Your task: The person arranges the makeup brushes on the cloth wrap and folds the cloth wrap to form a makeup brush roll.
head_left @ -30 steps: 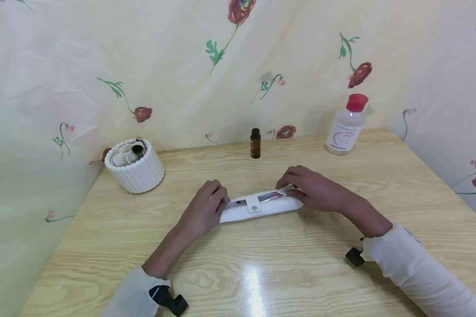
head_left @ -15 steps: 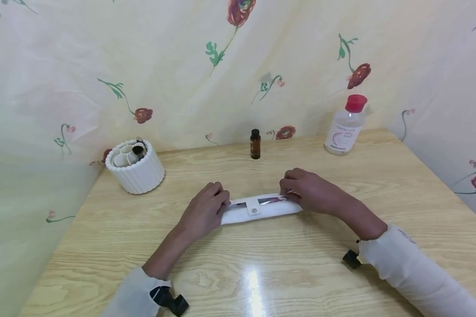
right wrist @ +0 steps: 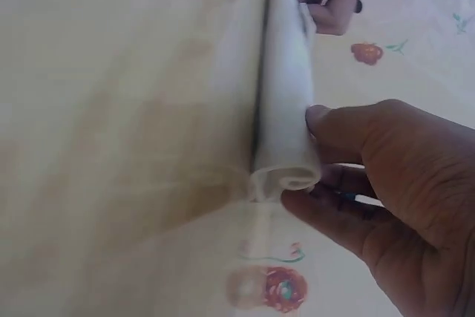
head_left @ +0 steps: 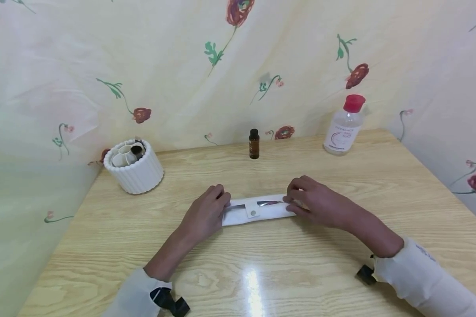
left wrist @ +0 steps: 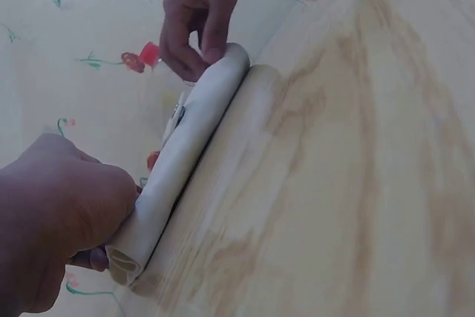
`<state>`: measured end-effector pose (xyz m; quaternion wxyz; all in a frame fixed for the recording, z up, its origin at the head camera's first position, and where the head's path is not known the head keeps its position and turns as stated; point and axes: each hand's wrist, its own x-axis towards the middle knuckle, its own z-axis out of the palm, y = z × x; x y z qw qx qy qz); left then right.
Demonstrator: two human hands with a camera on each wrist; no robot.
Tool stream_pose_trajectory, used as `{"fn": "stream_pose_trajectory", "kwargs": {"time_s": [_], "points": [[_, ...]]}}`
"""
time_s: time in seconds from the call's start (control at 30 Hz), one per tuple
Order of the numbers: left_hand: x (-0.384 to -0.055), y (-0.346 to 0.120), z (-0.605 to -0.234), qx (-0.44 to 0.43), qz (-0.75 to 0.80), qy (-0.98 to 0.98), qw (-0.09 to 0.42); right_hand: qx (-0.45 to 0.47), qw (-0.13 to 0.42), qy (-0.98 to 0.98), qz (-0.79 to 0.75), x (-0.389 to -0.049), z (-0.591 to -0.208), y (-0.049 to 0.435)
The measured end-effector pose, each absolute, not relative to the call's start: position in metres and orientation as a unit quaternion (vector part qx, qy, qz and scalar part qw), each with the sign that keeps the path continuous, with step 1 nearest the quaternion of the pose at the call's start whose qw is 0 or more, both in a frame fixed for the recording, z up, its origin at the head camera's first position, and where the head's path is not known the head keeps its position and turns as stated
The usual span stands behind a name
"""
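A long white pouch (head_left: 273, 212) lies on the table, its long edges folded in towards each other. A short tab (head_left: 252, 209) with a metal snap crosses its middle. Through the narrow gap shows something shiny, silver and pinkish, of a kind I cannot tell. My left hand (head_left: 206, 211) pinches the pouch's left end. At the right end, my right hand (head_left: 321, 200) holds the folded edge between thumb and fingers. The right wrist view shows the curled end of the pouch (right wrist: 286, 124) beside my thumb (right wrist: 338, 128).
A white ribbed holder (head_left: 139, 174) with brushes inside stands at the back left. A small brown bottle (head_left: 254, 145) is at the back middle. A clear bottle with a red cap (head_left: 343, 130) stands back right. Flowered sheeting (head_left: 174, 66) rises behind the table (head_left: 206, 273).
My right hand has shifted slightly right and nearer along the pouch's right end. The gap in the pouch looks narrower. My left hand has stayed almost in place.
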<state>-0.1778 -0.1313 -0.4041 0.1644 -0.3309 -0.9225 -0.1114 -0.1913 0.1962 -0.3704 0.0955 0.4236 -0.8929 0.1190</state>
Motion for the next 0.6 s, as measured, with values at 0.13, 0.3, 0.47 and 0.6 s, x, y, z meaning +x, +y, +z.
{"fn": "stream_pose_trajectory", "kwargs": {"time_s": [0.13, 0.3, 0.47, 0.6], "points": [[-0.176, -0.136, -0.407, -0.337, -0.129, -0.916, 0.175, 0.448, 0.122, -0.876, 0.130, -0.190, -0.376, 0.197], [-0.174, -0.145, -0.408, -0.346, -0.169, -0.910, 0.154, 0.454, 0.123, -0.873, 0.128, -0.191, -0.380, 0.196], [-0.169, -0.151, -0.406, -0.345, -0.157, -0.917, 0.121, 0.425, 0.086, -0.890, 0.143, -0.195, -0.383, 0.199], [-0.167, -0.152, -0.404, -0.358, -0.127, -0.919, 0.105, 0.446, 0.087, -0.879, 0.146, -0.196, -0.386, 0.202]]}}
